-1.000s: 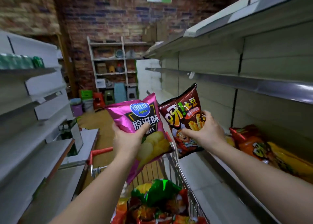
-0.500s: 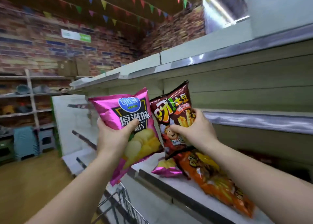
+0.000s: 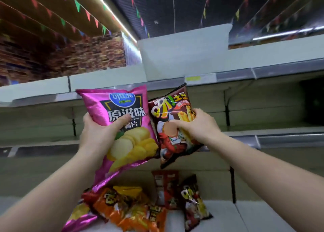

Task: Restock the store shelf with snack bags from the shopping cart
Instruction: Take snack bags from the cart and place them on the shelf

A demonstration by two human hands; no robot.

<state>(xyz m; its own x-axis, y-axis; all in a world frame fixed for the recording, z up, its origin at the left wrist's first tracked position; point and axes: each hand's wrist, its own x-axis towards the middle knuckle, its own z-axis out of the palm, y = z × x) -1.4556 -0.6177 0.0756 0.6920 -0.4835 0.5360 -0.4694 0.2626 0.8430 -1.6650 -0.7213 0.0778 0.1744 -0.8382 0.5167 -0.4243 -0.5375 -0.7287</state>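
A brick wall [image 3: 78,59] at left, a dark ceiling [image 3: 175,7] strung with pennant bunting [image 3: 77,4] (many colours), one bright light strip [image 3: 112,12].

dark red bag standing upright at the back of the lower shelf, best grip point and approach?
Take the upright dark red bag by its top edge, pinching front and back faces, coming from above and the front. It stands against the back wall; orange bags crowd its left and another dark bag its right, so side approaches look blocked.
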